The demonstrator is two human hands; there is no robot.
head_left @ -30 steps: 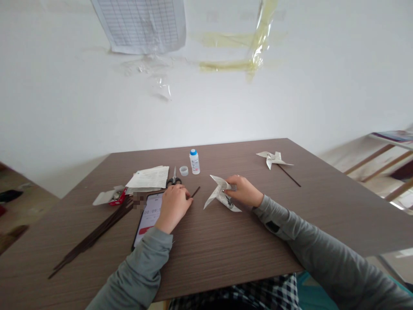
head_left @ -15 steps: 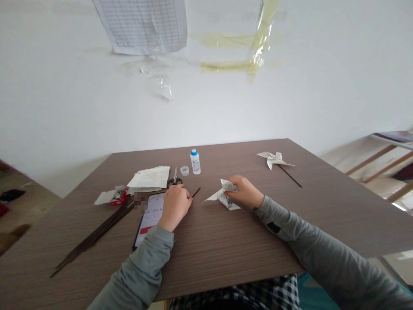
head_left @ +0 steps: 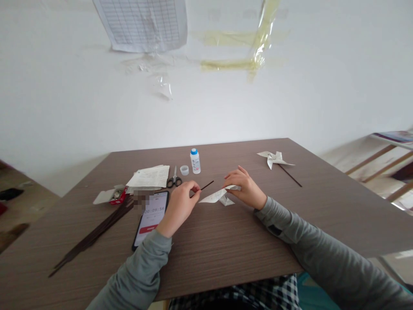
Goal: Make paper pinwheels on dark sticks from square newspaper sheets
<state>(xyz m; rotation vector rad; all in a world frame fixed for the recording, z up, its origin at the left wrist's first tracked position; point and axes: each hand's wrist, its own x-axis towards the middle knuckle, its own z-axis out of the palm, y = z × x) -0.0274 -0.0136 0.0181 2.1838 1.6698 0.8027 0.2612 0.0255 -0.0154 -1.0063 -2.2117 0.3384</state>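
Note:
My left hand (head_left: 182, 202) is closed on a thin dark stick (head_left: 207, 185), whose end points up and to the right. Just right of it, my right hand (head_left: 247, 187) pinches a folded paper pinwheel (head_left: 214, 197) made of printed paper. One blade of the pinwheel reaches left toward the stick; part of it is hidden behind my fingers. Stick tip and pinwheel are close, but I cannot tell if they touch. A finished-looking pinwheel on a stick (head_left: 274, 159) lies at the back right of the table.
A phone (head_left: 150, 221) showing a timer lies left of my left hand. Around it are dark sticks (head_left: 97, 230), a red box of small metal pieces (head_left: 118, 196), stacked printed paper (head_left: 148, 177), scissors (head_left: 174, 180), a small cup (head_left: 184, 170) and a blue-capped bottle (head_left: 195, 161).
My left hand has moved slightly right, bringing the stick nearer the pinwheel. My right hand has turned the pinwheel flatter, and its upper fingers have lifted.

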